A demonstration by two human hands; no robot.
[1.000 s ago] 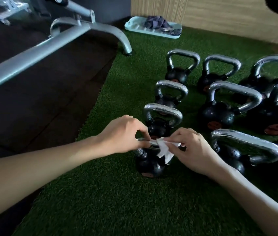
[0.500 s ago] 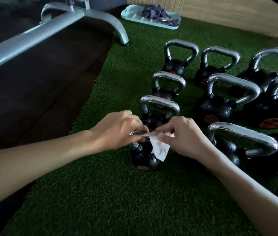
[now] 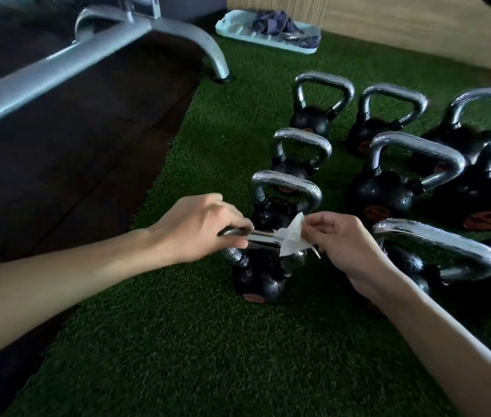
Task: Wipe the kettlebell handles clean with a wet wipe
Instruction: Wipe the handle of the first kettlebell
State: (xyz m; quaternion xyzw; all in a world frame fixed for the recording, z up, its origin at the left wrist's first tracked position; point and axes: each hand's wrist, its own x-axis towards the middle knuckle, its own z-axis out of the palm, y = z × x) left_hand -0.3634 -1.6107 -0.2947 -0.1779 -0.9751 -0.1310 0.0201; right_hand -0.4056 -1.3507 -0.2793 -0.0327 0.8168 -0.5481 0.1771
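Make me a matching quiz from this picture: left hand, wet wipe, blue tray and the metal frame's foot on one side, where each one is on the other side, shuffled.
1. left hand
2. wet wipe
3. blue tray
4. frame foot

A. far off by the wall, dark cloth on it
B. at the turf edge
C. over the nearest kettlebell handle, pinched by the right hand
D. gripping that same handle

Pairs: 1-D, 2-C, 3-A, 4-B

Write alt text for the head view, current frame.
A person's left hand grips the chrome handle of the nearest kettlebell while the right hand pinches a white wipe against it. More kettlebells stand behind and to the right on green turf.
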